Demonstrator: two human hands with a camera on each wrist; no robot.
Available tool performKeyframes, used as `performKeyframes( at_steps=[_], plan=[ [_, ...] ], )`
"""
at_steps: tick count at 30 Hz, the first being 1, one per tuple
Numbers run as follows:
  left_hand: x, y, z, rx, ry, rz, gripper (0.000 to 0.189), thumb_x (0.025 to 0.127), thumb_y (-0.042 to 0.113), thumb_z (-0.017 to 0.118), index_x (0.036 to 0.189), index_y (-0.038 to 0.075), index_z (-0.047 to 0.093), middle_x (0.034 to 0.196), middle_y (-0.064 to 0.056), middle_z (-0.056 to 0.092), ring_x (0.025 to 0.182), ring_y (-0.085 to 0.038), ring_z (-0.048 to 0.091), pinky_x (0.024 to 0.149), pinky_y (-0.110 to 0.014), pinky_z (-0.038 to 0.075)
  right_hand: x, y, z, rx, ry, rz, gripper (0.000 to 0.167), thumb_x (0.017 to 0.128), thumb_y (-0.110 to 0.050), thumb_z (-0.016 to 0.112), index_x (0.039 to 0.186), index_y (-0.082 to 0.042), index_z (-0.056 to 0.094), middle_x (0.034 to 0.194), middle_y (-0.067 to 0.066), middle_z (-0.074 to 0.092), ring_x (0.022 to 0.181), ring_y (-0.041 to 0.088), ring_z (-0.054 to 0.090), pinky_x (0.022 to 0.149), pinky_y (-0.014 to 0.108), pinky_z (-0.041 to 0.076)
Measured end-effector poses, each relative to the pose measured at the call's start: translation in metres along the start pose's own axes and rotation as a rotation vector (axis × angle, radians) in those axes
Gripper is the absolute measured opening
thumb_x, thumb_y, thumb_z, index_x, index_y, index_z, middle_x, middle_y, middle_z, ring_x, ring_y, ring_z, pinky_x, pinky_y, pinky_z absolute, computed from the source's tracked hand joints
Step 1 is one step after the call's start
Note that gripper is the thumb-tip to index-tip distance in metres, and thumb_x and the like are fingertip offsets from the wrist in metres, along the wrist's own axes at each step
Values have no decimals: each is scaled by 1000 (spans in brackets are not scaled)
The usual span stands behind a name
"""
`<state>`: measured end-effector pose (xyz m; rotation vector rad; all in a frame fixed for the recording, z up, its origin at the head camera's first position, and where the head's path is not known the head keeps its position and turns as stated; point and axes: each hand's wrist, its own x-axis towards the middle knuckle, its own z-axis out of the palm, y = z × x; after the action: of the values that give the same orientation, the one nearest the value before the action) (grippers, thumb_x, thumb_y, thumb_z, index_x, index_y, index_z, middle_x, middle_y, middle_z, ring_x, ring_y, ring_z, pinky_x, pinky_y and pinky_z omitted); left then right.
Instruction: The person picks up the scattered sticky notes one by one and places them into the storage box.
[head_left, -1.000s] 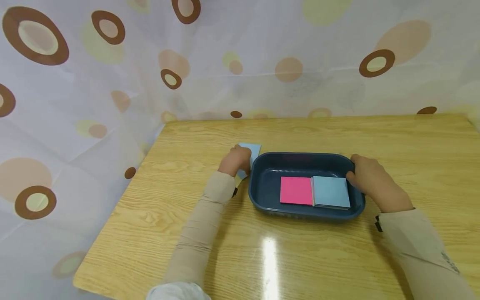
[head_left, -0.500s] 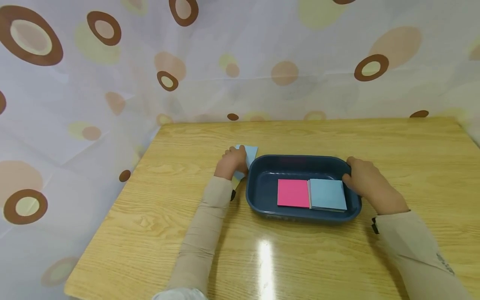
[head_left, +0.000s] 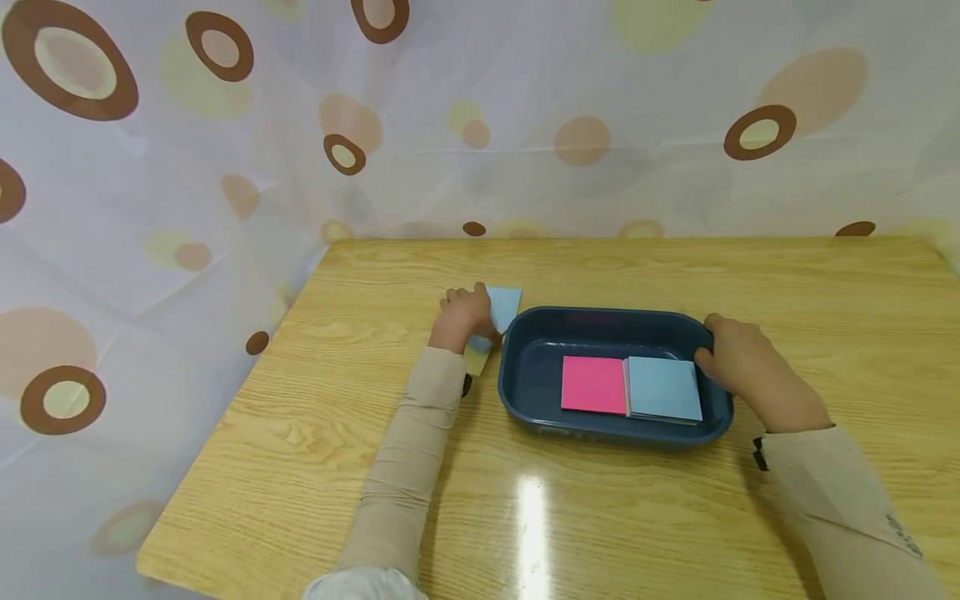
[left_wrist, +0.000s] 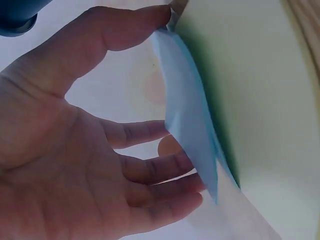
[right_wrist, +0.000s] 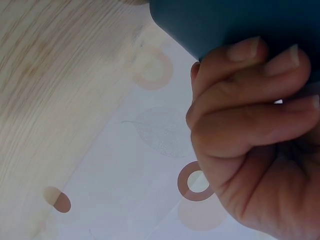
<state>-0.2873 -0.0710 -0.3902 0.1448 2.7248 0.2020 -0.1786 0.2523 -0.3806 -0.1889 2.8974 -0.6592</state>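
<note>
At the left end of the dark blue tub (head_left: pixel 600 437), my left hand (head_left: pixel 462 318) holds a light blue paper square (head_left: pixel 504 307) against the tabletop. In the left wrist view, the thumb of the left hand (left_wrist: pixel 90 130) is at one edge of the blue paper (left_wrist: pixel 187 110) and the fingers are at the other. A pale yellow paper square (left_wrist: pixel 265 110) lies under it. My right hand (head_left: pixel 750 367) grips the tub's right end, its fingers curled against the wall in the right wrist view. Inside the tub lie a pink paper square (head_left: pixel 593 384) and a stack of light blue squares (head_left: pixel 664 388).
The wooden table (head_left: pixel 637 517) carries the tub near its middle. A patterned curtain (head_left: pixel 525 100) hangs behind the table and along its left side. The table's left edge runs down toward the front.
My left fingers have lifted and spread a little at the blue paper, and more of the yellow square shows below. The right hand stays on the tub. The head view shifts slightly.
</note>
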Motion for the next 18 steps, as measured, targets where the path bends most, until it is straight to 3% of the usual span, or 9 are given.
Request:
performKeyframes(
  at_steps=[5,13,18],
  plan=[
    [1,-2,-1,-48,9,-4,102,78,35,79,152,2,16,143,-30,30,130,-44,35,106,-50,32,0,0,-1,1,-4,0,36,90,0,50,114,25,40,92,38,55,61,27,55,51,36,46],
    [-4,-4,-12,-62,24,20,99,84,36,73,152,-1,11,147,-29,28,137,-44,23,109,-51,27,0,1,-3,6,3,-6,33,89,1,49,111,24,41,86,35,56,59,26,55,50,35,46],
    [-11,0,-19,-35,53,45,91,83,36,73,147,-4,21,142,-26,36,131,-42,33,106,-52,32,1,2,-1,8,-4,0,32,89,0,49,110,22,42,88,35,56,60,27,55,50,35,46]
  ],
)
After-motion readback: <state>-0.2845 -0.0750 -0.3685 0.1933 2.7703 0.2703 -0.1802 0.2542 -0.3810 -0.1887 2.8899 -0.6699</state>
